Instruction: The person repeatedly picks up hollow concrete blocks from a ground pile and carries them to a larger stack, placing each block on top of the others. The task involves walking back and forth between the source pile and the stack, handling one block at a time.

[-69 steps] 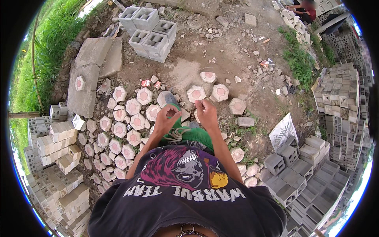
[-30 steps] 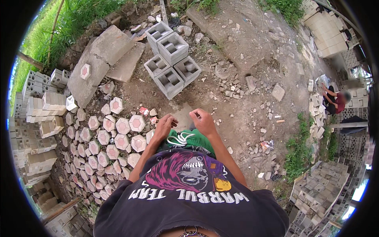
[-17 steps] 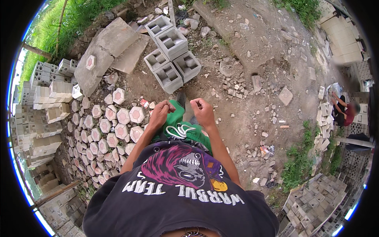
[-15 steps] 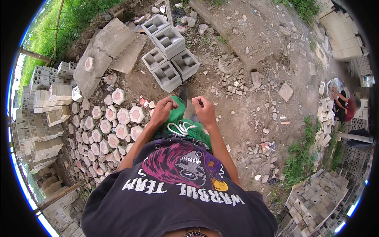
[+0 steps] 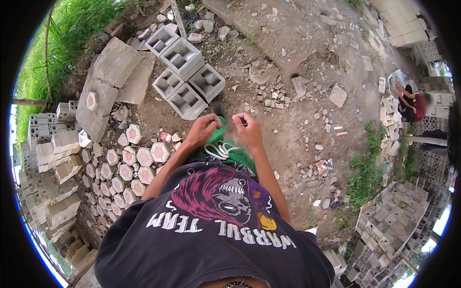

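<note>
Beside the stacked blocks [image 5: 191,68], left hand [image 5: 206,128] and right hand [image 5: 248,127] are held half-curled, nothing visibly gripped; the nearby shoe [image 5: 218,108] could be stubbed by a careless step.

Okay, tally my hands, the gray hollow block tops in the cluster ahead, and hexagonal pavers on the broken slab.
Left hand and right hand: 2
Gray hollow block tops: 5
Hexagonal paver on broken slab: 1
Total: 8

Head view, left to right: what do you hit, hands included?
Hexagonal paver on cracked slab → red-and-white scrap → left hand → right hand → squarish rubble piece → larger weed patch → seated person in dark red top.
</note>
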Tool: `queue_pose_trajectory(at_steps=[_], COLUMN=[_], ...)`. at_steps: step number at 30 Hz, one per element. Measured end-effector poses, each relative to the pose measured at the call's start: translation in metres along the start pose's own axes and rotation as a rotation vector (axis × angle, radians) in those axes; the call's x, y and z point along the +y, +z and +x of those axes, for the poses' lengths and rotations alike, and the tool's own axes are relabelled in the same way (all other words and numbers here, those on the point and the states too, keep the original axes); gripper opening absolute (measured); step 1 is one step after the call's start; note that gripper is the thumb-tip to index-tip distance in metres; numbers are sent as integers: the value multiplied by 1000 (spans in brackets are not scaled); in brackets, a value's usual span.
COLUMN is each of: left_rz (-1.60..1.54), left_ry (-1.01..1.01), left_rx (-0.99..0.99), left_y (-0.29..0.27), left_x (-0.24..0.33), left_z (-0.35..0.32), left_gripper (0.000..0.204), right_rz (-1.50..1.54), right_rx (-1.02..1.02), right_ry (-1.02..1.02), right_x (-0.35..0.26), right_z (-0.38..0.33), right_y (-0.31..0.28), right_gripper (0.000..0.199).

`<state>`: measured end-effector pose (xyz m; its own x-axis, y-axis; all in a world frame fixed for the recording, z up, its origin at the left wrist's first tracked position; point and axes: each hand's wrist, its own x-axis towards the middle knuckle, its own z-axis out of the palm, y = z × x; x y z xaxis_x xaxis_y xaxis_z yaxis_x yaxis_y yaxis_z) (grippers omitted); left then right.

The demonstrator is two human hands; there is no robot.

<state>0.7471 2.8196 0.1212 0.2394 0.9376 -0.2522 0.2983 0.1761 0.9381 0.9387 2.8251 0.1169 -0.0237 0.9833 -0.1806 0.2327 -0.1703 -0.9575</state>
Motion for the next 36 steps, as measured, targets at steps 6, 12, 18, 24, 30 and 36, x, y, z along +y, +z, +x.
queue_pose_trajectory(at_steps=[6, 12, 18, 24, 30, 36], left_rz=[-20, -56, -210, -410, -633, -698], left_ry=[-18, -100, -101, -151, -198, -251], left_rx=[14, 106, 351, 517, 708, 920], left_y=[-40, -106, -167, -183, -161, -152], left_x=[-11, -3, -55, -88, -107, -127], left_z=[69, 145, 175, 165, 162, 170], left_gripper=[13, 14, 11, 8, 9, 15], right_rz=[-40, -115, -271, -469, -662, -744], right_rx=[1, -3, -107, -374, -673, -845], right_ry=[-11, -12, 9, -8, -95, -213], right_x=[-10, -27, -46, -51, -57, -64], right_z=[81, 160, 225, 269, 295, 333], right_y=[19, 48, 70, 109, 143, 160], right_gripper=[27, 26, 27, 26, 25, 24])
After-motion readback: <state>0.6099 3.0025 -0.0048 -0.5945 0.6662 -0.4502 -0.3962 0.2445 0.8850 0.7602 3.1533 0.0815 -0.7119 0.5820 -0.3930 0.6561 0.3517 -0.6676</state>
